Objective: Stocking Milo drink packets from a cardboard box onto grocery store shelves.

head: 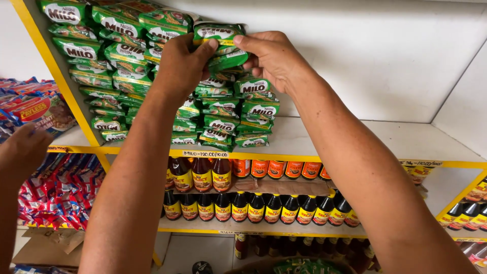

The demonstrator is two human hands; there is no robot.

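Note:
Both my hands are raised to the top of a tall stack of green drink-powder sachets (223,109) on a white shelf (355,139) with a yellow front edge. My left hand (180,63) and my right hand (274,56) together grip the topmost green sachets (219,34), thumbs on the front, fingers curled behind. More piles of the same green sachets (101,50) fill the shelf to the left, leaning against the yellow upright.
Below, dark sauce bottles (253,208) with red and yellow labels stand in rows on two levels. Another person's hand (23,147) reaches at far left near red and blue noodle packets (56,195). The shelf's right half is bare white board.

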